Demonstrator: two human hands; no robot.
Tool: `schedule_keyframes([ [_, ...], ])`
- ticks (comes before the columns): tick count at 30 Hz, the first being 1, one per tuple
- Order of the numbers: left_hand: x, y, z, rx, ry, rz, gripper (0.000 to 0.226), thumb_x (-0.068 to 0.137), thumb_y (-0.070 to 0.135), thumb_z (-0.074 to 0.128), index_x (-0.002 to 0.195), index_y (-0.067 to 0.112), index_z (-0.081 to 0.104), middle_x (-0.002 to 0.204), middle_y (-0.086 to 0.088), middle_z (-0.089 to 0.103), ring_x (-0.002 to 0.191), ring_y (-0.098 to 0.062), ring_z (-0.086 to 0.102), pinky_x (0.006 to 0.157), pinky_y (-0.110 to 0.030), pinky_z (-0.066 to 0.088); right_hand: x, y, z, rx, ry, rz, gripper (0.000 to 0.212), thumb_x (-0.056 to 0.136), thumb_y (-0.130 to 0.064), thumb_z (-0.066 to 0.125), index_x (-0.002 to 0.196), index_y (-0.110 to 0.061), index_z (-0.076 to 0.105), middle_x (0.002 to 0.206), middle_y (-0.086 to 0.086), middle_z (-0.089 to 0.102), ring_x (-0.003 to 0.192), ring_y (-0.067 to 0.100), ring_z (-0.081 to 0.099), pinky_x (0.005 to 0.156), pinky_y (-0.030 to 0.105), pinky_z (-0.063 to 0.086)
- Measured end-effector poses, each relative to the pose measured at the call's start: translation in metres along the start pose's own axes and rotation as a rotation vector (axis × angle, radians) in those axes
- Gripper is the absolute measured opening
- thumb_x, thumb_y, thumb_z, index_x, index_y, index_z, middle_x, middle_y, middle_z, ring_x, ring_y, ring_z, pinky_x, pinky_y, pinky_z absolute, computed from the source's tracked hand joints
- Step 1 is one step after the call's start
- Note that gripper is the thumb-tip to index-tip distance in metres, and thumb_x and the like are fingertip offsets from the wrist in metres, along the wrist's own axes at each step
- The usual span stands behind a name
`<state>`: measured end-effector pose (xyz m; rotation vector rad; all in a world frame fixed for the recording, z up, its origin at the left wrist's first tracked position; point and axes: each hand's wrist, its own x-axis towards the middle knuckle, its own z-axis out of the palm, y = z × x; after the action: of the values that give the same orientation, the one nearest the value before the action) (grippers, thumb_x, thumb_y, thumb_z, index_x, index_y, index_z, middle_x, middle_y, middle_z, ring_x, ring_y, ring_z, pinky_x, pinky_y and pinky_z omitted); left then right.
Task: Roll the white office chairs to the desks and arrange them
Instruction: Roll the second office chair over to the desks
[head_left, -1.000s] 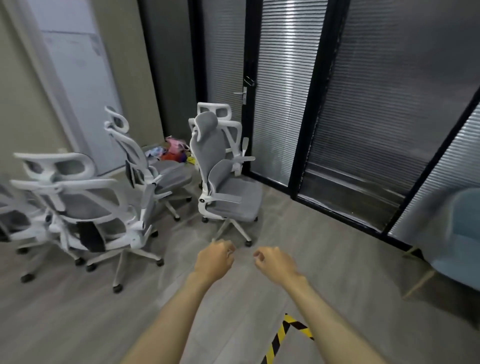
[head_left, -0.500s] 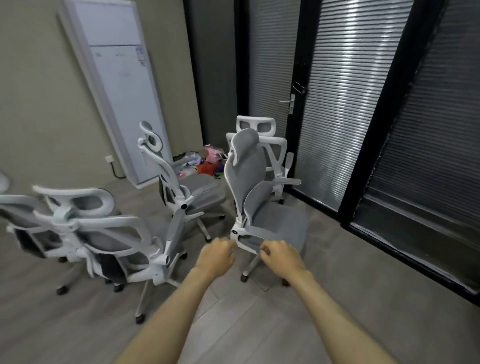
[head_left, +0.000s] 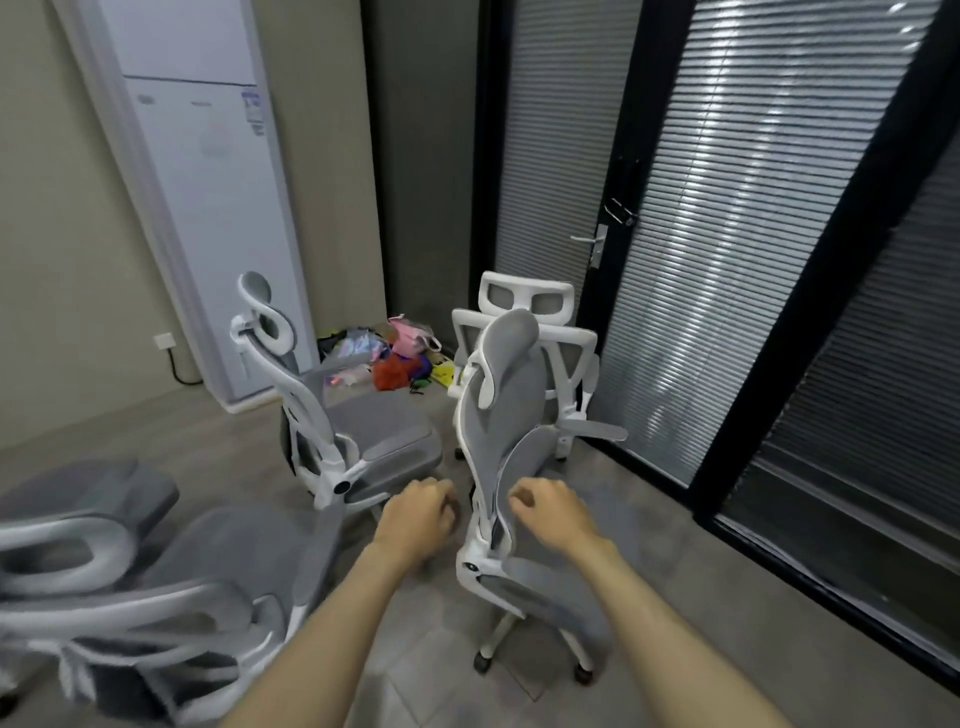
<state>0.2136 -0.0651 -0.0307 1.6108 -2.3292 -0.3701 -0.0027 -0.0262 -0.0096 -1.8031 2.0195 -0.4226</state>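
Task looks barely begun: no desks in view, chairs clustered in corner near door. Blurred chair (head_left: 156, 571) at left, second chair (head_left: 358, 431) behind, third chair (head_left: 524, 332) by glass door (head_left: 561, 171). Nearest chair (head_left: 504, 441) between hands. Left hand (head_left: 418, 512) loosely curled, holding nothing. Right hand (head_left: 550, 506) half curled beside backrest, contact unclear.

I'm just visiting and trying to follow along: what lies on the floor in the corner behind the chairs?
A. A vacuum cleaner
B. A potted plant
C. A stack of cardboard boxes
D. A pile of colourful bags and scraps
D: a jumble of pink, red, green and yellow bags and scraps lies on the floor in the corner, between the tall white air conditioner and the glass door.
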Motion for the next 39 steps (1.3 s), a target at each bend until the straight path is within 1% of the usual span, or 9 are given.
schedule_keyframes([
  [5, 0.092, -0.021, -0.010, -0.050, -0.007, 0.029, 0.022, 0.092, 0.022, 0.049, 0.110, 0.021, 0.063, 0.111, -0.003, 0.066, 0.107, -0.028, 0.060, 0.080, -0.042, 0.052, 0.093, -0.009, -0.007, 0.061, 0.024, 0.018, 0.022, 0.094, -0.038, 0.054, 0.109, -0.033, 0.070, 0.108, -0.009, 0.074, 0.105, 0.022, 0.068, 0.089, 0.037, 0.054],
  [11, 0.225, -0.032, -0.014, -0.099, 0.069, 0.077, 0.027, 0.100, 0.033, 0.051, 0.124, 0.021, 0.058, 0.120, -0.002, 0.060, 0.112, -0.027, 0.055, 0.083, -0.043, 0.050, 0.221, -0.010, -0.012, 0.165, 0.058, 0.022, 0.026, 0.093, -0.037, 0.057, 0.118, -0.033, 0.064, 0.118, -0.007, 0.071, 0.111, 0.022, 0.066, 0.093, 0.040, 0.054],
  [13, 0.271, -0.034, -0.014, -0.134, 0.072, 0.077, 0.029, 0.102, 0.034, 0.048, 0.129, 0.024, 0.054, 0.126, -0.001, 0.056, 0.116, -0.027, 0.052, 0.088, -0.047, 0.050, 0.262, -0.007, -0.014, 0.213, 0.068, -0.008, 0.036, 0.093, -0.042, 0.061, 0.128, -0.031, 0.058, 0.126, -0.005, 0.065, 0.114, 0.022, 0.063, 0.094, 0.042, 0.053],
  [18, 0.373, -0.025, -0.011, -0.230, -0.040, 0.079, 0.042, 0.108, 0.034, 0.037, 0.149, 0.025, 0.039, 0.149, 0.001, 0.044, 0.136, -0.023, 0.040, 0.105, -0.050, 0.042, 0.344, -0.002, -0.029, 0.425, 0.126, 0.052, 0.066, 0.091, -0.046, 0.070, 0.148, -0.026, 0.043, 0.142, 0.004, 0.048, 0.128, 0.023, 0.052, 0.102, 0.036, 0.044],
  [23, 0.449, -0.032, 0.006, -0.275, -0.184, 0.107, 0.037, 0.104, 0.037, 0.037, 0.138, 0.023, 0.044, 0.136, -0.010, 0.057, 0.128, -0.034, 0.052, 0.104, -0.047, 0.044, 0.393, 0.004, -0.023, 0.515, 0.051, 0.070, 0.072, 0.087, -0.048, 0.073, 0.148, -0.026, 0.043, 0.143, 0.002, 0.044, 0.131, 0.019, 0.050, 0.106, 0.031, 0.041],
  [27, 0.471, -0.028, 0.010, -0.379, -0.182, 0.065, 0.055, 0.104, 0.024, 0.050, 0.156, 0.012, 0.035, 0.155, -0.010, 0.045, 0.142, -0.028, 0.042, 0.111, -0.032, 0.033, 0.399, 0.009, -0.008, 0.627, 0.115, 0.089, 0.066, 0.085, -0.042, 0.076, 0.145, -0.032, 0.048, 0.135, -0.006, 0.045, 0.129, 0.011, 0.051, 0.107, 0.026, 0.041],
  [32, 0.472, -0.037, 0.017, -0.432, -0.164, 0.058, 0.063, 0.092, 0.025, 0.065, 0.152, 0.019, 0.045, 0.144, -0.008, 0.058, 0.133, -0.025, 0.052, 0.102, -0.026, 0.039, 0.385, 0.005, 0.014, 0.674, 0.191, 0.127, 0.068, 0.085, -0.052, 0.073, 0.146, -0.033, 0.050, 0.134, -0.010, 0.048, 0.127, 0.004, 0.052, 0.111, 0.029, 0.043],
  [35, 0.459, -0.042, 0.019, -0.492, -0.148, 0.054, 0.067, 0.087, 0.027, 0.069, 0.151, 0.022, 0.047, 0.142, -0.005, 0.060, 0.132, -0.022, 0.053, 0.106, -0.031, 0.044, 0.368, -0.002, 0.018, 0.670, 0.213, 0.134, 0.061, 0.089, -0.048, 0.072, 0.144, -0.032, 0.052, 0.133, -0.008, 0.050, 0.124, 0.002, 0.052, 0.110, 0.026, 0.043],
  [39, 0.430, -0.047, 0.021, -0.536, -0.115, 0.059, 0.067, 0.088, 0.027, 0.072, 0.150, 0.021, 0.048, 0.138, -0.004, 0.063, 0.128, -0.022, 0.057, 0.102, -0.032, 0.046, 0.338, -0.013, 0.027, 0.643, 0.233, 0.157, 0.055, 0.092, -0.041, 0.072, 0.144, -0.031, 0.053, 0.129, -0.006, 0.053, 0.117, -0.001, 0.053, 0.098, 0.011, 0.041],
])
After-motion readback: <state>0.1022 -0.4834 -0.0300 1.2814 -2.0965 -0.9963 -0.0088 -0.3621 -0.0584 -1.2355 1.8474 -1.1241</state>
